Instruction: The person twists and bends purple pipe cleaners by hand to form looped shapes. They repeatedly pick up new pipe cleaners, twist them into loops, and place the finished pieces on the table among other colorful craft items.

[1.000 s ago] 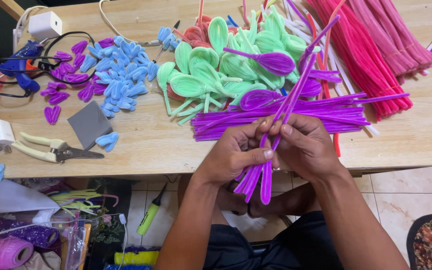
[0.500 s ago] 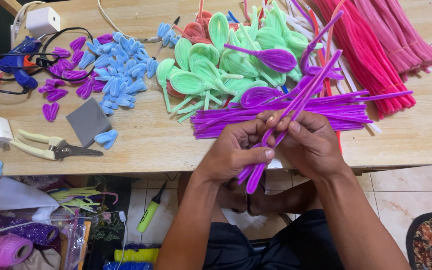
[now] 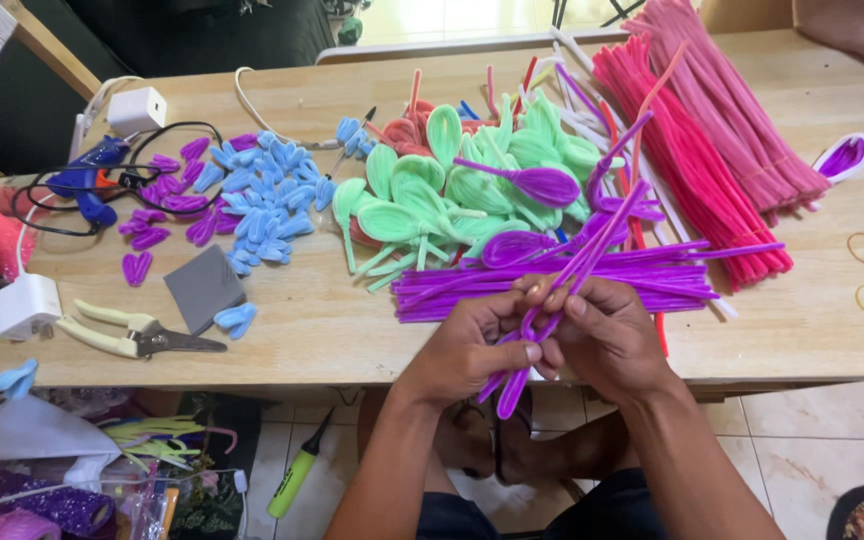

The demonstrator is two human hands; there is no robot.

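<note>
Now hands (image 3: 542,340) past table edge (image 3: 252,368).

- You get bright, even daylight across the tabletop (image 3: 352,330), strongest at the top edge.
- Shadows stay soft.
- Your hands (image 3: 552,340) look sharp; corners bend slightly.

Both hands, left hand (image 3: 472,345) and right hand (image 3: 607,335), pinched purple pipe cleaners (image 3: 542,310) together. Green loops (image 3: 422,205) (leaf-shaped) lay on the tabletop (image 3: 332,330) beyond.
</note>
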